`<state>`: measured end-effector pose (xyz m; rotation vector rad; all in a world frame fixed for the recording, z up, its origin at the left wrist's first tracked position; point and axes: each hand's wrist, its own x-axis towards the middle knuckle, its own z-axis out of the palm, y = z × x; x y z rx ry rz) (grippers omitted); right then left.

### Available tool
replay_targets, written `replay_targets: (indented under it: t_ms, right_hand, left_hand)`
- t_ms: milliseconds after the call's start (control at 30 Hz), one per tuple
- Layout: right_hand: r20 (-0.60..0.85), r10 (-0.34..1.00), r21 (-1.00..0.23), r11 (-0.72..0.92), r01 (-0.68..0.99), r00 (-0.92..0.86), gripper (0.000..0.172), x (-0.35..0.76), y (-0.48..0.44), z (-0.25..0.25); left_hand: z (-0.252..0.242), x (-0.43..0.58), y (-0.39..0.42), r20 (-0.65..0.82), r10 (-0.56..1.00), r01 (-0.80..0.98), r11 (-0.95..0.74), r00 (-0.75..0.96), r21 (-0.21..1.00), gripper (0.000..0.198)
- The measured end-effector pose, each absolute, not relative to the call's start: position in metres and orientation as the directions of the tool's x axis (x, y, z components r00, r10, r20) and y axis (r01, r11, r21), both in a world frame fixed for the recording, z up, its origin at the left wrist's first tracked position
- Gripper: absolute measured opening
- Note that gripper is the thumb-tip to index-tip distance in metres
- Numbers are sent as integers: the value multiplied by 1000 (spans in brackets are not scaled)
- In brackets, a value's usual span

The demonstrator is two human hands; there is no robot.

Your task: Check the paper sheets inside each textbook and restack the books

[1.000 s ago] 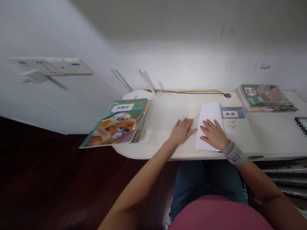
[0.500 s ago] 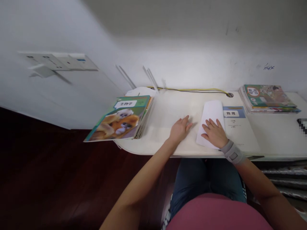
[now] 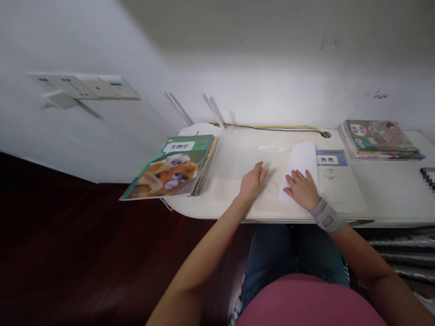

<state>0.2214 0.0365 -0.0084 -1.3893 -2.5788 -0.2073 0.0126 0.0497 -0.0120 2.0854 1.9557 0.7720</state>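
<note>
A physics textbook (image 3: 340, 183) with a blue band across its top lies on the white desk (image 3: 234, 158). Over its left part is a white sheet or flap (image 3: 302, 156). My right hand (image 3: 301, 188), with a grey wrist strap, rests flat on this white piece, fingers spread. To the left, my left hand (image 3: 252, 182) is just over the desk with its fingers curled in toward the thumb. Faint shiny streaks show on the desk between it and the book, perhaps clear film. Whatever is in those fingers is too hard to see.
At the desk's left end, a stack of books (image 3: 176, 167) topped by a biology textbook overhangs the edge. Behind it stands a white device with antennas (image 3: 200, 129). Another book stack (image 3: 382, 140) sits at the right rear. Cables (image 3: 272, 128) run along the wall.
My left hand's fingers have gone from stretched out to curled. A shiny streak now shows on the desk beyond it. My right hand has barely shifted on the white piece.
</note>
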Motion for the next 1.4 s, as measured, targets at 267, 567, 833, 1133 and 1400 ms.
replay_targets:
  t_ms: [267,567,833,1133,1400]
  right_hand:
    - [257,759,20,615,788,-598,44,190,-11,-12]
    - [326,761,-80,613,786,-561,47,181,-64,-13]
    - [279,652,-239,758,607,-705,36,211,-44,14]
    - [32,495,-140,863,486,-868,80,294,32,35]
    - [15,514,-148,850,506,-858,79,288,24,27]
  left_hand:
    - [-15,17,54,347,925,921,-262,155,288,44]
    - [-7,25,45,354,910,929,-304,217,211,36]
    - [-13,48,27,184,883,862,-465,433,203,39]
    - [-12,41,25,214,876,843,-477,432,249,42]
    - [-15,40,22,316,871,810,-475,377,343,43]
